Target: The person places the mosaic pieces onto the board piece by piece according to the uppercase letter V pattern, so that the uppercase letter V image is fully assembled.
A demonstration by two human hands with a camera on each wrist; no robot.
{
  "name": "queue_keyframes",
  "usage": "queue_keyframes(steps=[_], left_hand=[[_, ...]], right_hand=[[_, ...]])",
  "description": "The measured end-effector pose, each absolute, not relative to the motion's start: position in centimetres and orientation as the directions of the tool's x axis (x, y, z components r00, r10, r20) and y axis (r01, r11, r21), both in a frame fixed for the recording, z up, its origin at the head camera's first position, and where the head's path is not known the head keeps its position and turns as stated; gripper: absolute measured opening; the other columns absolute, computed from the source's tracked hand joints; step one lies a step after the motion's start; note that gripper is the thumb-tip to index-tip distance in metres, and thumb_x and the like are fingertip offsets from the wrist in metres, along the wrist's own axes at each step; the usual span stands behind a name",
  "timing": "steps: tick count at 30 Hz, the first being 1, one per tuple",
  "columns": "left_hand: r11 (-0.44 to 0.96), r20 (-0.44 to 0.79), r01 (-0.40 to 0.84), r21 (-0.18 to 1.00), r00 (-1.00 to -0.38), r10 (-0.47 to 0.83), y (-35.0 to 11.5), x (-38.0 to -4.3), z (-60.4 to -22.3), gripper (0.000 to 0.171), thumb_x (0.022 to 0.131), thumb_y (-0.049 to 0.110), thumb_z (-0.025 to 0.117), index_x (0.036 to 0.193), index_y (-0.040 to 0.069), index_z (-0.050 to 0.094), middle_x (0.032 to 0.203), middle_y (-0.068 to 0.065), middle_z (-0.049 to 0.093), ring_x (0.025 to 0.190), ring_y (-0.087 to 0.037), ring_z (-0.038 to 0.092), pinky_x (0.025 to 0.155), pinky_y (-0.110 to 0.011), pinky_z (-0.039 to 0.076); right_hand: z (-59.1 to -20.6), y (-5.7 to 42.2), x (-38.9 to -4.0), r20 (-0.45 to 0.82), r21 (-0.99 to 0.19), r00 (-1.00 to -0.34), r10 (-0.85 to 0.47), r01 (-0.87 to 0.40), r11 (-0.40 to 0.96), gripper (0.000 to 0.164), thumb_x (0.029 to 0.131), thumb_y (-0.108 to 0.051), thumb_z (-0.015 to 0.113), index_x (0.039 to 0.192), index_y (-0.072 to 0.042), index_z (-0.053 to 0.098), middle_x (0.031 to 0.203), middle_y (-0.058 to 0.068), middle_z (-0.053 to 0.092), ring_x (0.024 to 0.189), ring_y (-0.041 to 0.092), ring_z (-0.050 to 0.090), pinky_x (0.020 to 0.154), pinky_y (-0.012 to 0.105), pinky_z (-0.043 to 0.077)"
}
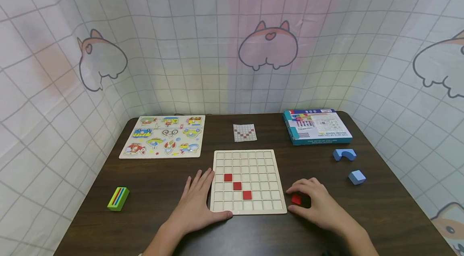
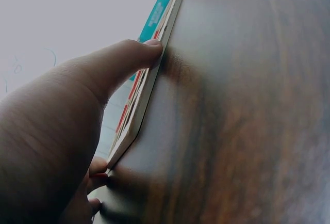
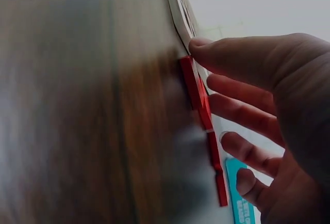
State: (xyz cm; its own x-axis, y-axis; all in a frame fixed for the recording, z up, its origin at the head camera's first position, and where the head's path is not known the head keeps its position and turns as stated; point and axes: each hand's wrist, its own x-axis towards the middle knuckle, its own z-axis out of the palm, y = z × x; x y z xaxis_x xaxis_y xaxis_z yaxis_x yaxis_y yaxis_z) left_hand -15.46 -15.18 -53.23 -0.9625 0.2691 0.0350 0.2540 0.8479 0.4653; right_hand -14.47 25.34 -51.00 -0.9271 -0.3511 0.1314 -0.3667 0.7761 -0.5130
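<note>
Fetching red tiles (image 1: 296, 199), apparently | left hand (image 1: 195, 202) splayed against board (image 1: 255, 177) (steadying it, likely) | right hand (image 1: 319, 204) loosely curved, ungripped | next probably calls for pinching one

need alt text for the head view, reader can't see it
A person's left hand touches the left side of a gridded board where three red square tiles form a diagonal, while the right hand curves around at least one loose red tile beside it. Beyond lie a picture puzzle board, a pattern card and a teal-edged box.
</note>
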Motion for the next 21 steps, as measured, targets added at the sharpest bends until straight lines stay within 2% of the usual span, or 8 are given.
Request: queue_keyframes(steps=[5,12,21], left_hand=[[0.846,0.038,0.255,0.468,-0.962,0.269,-15.2,-15.5,-53.2,0.141,0.071,0.095,0.079,0.178,0.017,0.029,0.186,-0.004,0.027,0.175,-0.038,0.017,0.140,-0.068,0.007],[0.845,0.037,0.254,0.471,-0.963,0.268,-15.2,-15.4,-53.1,0.141,0.071,0.094,0.079,0.178,0.017,0.029,0.186,-0.005,0.027,0.175,-0.039,0.017,0.140,-0.068,0.007],[0.844,0.040,0.257,0.470,-0.962,0.271,-15.1,-15.4,-53.0,0.141,0.071,0.093,0.080,0.178,0.016,0.029,0.186,-0.005,0.028,0.175,-0.039,0.017,0.140,-0.068,0.007]], right_hand=[[-51.3,26.2,-14.3,0.157,-0.507,-0.923,-0.352,-0.381,0.773,0.036,0.089,-0.043,0.095,0.120,-0.038,0.080,0.122,-0.025,0.070,0.111,0.004,0.052,0.096,0.042,0.046],[-51.1,26.8,-14.2,0.134,-0.504,-0.934,-0.331,-0.352,0.789,0.032,0.091,-0.034,0.094,0.120,-0.038,0.080,0.119,-0.027,0.071,0.108,0.004,0.052,0.095,0.041,0.047],[-50.1,26.9,-14.4,0.077,-0.476,-0.955,-0.286,-0.287,0.831,0.023,0.094,-0.035,0.091,0.116,-0.031,0.083,0.113,-0.020,0.072,0.107,0.010,0.054,0.093,0.042,0.046]])
